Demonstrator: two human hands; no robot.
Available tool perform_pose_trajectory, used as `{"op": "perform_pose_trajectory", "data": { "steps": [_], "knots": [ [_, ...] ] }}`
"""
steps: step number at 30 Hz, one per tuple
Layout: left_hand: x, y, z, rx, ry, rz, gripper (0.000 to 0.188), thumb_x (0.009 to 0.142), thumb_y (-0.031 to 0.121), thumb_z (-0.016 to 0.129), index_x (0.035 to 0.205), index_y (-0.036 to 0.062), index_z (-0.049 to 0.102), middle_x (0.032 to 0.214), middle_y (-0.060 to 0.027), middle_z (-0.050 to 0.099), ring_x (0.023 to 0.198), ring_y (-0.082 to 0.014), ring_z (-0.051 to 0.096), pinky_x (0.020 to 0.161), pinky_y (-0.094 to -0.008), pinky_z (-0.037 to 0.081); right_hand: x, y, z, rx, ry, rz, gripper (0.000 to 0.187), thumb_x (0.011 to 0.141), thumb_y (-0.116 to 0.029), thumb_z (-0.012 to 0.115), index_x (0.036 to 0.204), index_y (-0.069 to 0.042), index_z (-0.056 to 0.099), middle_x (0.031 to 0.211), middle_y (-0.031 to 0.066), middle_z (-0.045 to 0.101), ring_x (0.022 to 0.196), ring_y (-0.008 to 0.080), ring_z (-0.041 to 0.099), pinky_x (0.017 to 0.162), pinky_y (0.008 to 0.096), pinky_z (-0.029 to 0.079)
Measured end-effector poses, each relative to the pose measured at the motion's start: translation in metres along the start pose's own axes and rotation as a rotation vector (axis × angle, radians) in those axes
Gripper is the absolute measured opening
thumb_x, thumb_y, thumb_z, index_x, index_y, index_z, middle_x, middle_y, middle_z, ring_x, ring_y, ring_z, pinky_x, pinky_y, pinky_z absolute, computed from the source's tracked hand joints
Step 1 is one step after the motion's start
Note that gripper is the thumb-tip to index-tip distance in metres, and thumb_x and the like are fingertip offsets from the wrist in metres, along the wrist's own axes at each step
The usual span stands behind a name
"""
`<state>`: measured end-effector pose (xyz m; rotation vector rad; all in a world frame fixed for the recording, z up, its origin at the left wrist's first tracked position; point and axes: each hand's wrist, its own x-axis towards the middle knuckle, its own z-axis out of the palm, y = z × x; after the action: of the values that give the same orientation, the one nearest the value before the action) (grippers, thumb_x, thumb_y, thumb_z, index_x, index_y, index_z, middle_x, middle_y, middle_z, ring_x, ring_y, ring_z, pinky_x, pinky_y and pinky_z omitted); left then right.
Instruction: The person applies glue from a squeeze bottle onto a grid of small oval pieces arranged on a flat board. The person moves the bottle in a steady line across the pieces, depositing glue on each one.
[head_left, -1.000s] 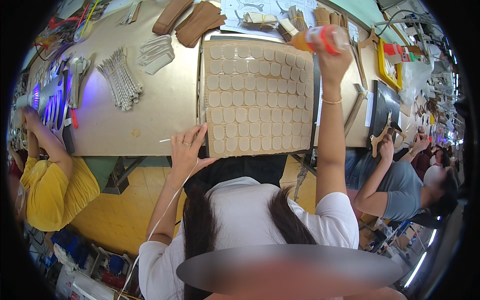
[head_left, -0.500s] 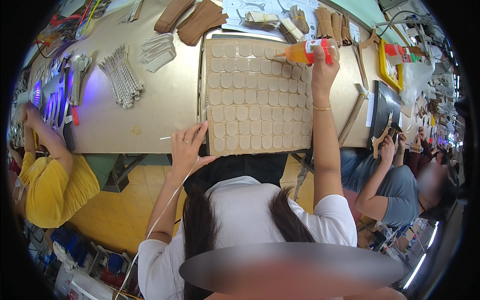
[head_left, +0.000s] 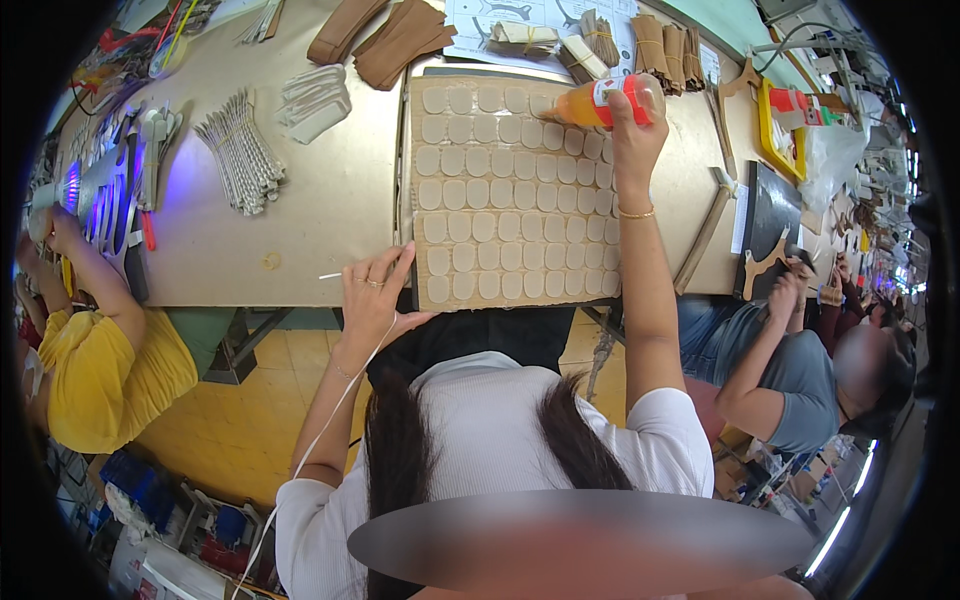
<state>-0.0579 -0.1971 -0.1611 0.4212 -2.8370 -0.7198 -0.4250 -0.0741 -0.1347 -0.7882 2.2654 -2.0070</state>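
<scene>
In my right hand is a clear bottle of orange liquid with a red and white label. My fingers wrap round its base end. The bottle lies nearly level, its narrow tip pointing left over the far rows of a tan board. Rows of pale, rounded flat pieces cover the board. My left hand holds the board's near left corner, index finger at the left edge and thumb at the near edge. A thin white stick-like thing pokes out beside it; I cannot tell whether it is held.
Brown strips, bundled pale strips and a beaded bundle lie around the board. A yellow tray stands at the right. Co-workers sit on both sides, one in a yellow shirt. A white cord runs along my left arm.
My right hand has shifted slightly left with the bottle, whose tip has moved a little left over the far rows. My left hand and the board have stayed put.
</scene>
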Motion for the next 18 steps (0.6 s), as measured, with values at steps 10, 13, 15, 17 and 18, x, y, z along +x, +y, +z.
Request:
{"op": "perform_pose_trajectory", "data": {
  "steps": [10,13,15,17,18],
  "knots": [
    [-0.001,-0.001,0.001,-0.017,0.015,-0.008,0.099,0.055,0.046,0.084,0.138,0.0067,0.049,0.125,-0.0064,0.052,0.104,-0.0264,0.048,0.087,-0.0405,0.034,0.002,-0.019,0.006,-0.232,-0.059,-0.147,0.047,0.075,-0.038,0.084,0.099,0.000,0.068,0.088,0.0053,0.070,0.081,0.0140,0.065,0.076,0.0280,0.052],
    [-0.001,0.000,0.000,-0.010,-0.001,-0.008,0.099,0.055,0.046,0.084,0.139,0.0066,0.049,0.126,-0.0065,0.052,0.104,-0.0264,0.048,0.087,-0.0405,0.034,0.005,-0.026,0.001,-0.299,-0.050,-0.205,0.046,0.076,-0.038,0.083,0.098,-0.001,0.068,0.087,0.0051,0.070,0.082,0.0138,0.065,0.076,0.0277,0.052],
    [0.000,0.000,0.000,-0.010,0.006,-0.001,0.099,0.054,0.046,0.084,0.138,0.0065,0.049,0.125,-0.0065,0.052,0.103,-0.0264,0.048,0.087,-0.0403,0.034,0.008,-0.030,-0.004,-0.235,-0.019,-0.239,0.043,0.077,-0.037,0.082,0.095,-0.001,0.068,0.087,0.0046,0.069,0.080,0.0141,0.065,0.075,0.0277,0.052],
    [0.000,0.000,0.000,-0.010,0.021,0.005,0.102,0.052,0.043,0.085,0.140,0.0077,0.048,0.125,-0.0054,0.052,0.103,-0.0255,0.047,0.086,-0.0399,0.034,0.013,-0.032,-0.009,-0.126,0.031,-0.241,0.040,0.080,-0.036,0.080,0.094,-0.001,0.066,0.085,0.0038,0.067,0.076,0.0136,0.064,0.072,0.0273,0.052],
    [0.000,0.000,0.000,-0.012,0.032,0.006,0.104,0.050,0.041,0.087,0.141,0.0089,0.047,0.125,-0.0042,0.053,0.102,-0.0246,0.047,0.084,-0.0395,0.034,0.017,-0.032,-0.010,-0.048,0.064,-0.223,0.039,0.082,-0.037,0.078,0.094,-0.002,0.065,0.084,0.0033,0.066,0.074,0.0130,0.063,0.069,0.0269,0.052]
  ]
}}
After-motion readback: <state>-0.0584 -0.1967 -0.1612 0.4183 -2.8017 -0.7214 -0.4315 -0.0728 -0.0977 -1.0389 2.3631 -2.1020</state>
